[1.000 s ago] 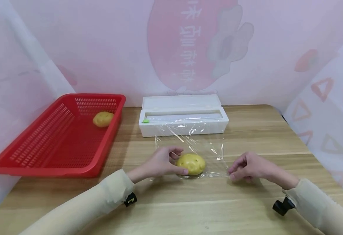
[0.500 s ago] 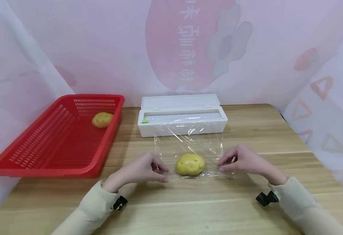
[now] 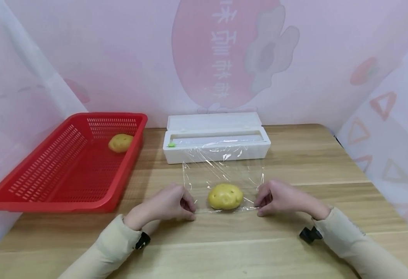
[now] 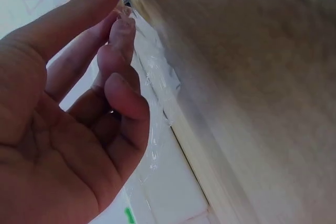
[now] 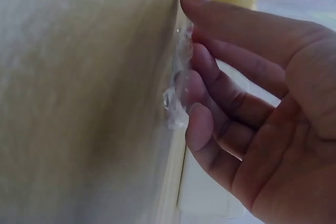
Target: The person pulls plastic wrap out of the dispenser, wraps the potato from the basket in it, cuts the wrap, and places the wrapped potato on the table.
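Observation:
A yellow potato [image 3: 225, 196] lies on a sheet of clear plastic wrap [image 3: 225, 170], close to its front edge. The wrap runs forward from a white dispenser box [image 3: 218, 155] with its lid raised. At the front left corner of the sheet, my left hand [image 3: 167, 205] pinches the film with curled fingers. My right hand [image 3: 282, 199] pinches the opposite front corner, where crumpled film [image 5: 177, 111] shows along the fingertips. Both hands stay low over the table, apart from the potato. The exact contact of thumb and index finger is partly hidden.
A red plastic basket [image 3: 111, 193] stands on the left of the wooden table [image 3: 204, 252], with another potato [image 3: 120, 143] inside by its right wall. A green slider [image 3: 171, 145] sits at the box's left end. Printed walls [image 3: 120, 58] enclose the back and sides.
My left hand has let go of the potato and moved left to the film's corner. My right hand has shifted inward along the film. The potato stays nearly in place.

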{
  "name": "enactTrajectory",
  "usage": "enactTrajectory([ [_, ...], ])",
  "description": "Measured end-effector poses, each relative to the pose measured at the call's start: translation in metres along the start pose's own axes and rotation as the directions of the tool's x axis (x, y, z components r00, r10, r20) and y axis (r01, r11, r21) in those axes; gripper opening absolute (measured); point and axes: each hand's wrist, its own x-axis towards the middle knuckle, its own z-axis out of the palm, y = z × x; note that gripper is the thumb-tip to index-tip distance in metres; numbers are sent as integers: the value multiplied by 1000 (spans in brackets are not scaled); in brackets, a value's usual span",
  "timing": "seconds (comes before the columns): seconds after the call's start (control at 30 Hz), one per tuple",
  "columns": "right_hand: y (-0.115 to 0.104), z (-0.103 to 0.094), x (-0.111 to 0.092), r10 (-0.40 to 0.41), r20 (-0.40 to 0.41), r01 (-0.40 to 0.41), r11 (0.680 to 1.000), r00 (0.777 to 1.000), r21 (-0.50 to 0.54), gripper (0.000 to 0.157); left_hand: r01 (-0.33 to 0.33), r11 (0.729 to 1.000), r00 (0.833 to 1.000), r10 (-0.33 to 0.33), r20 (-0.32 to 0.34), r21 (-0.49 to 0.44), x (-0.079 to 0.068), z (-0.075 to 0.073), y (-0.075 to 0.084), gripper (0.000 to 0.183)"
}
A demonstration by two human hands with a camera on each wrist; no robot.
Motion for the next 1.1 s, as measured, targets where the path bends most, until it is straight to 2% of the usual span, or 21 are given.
enactTrajectory([
  [0.13,-1,-1,1,37,1,-37,999,999,6,13,-21,1000,1000,21,13,5,0,-2,1,17],
  [0.3,0,-2,3,20,18,-21,999,1000,30,16,-14,999,1000,14,23,-42,-1,-7,1,18],
  [0.43,1,-2,3,2,23,-2,1000,1000,29,19,-3,998,1000,3,1,-63,-3,-12,2,15],
  [0.7,-1,-3,0,-33,14,33,999,999,-34,20,-36,999,998,37,-47,31,-4,-19,3,12],
  [0.87,-5,-5,-2,-49,11,50,998,999,-39,20,-61,996,995,66,-73,67,-4,-22,3,9],
  [1.1,-8,-7,-4,-67,-2,66,997,998,-33,21,-33,996,993,43,-113,87,-3,-26,3,9],
])
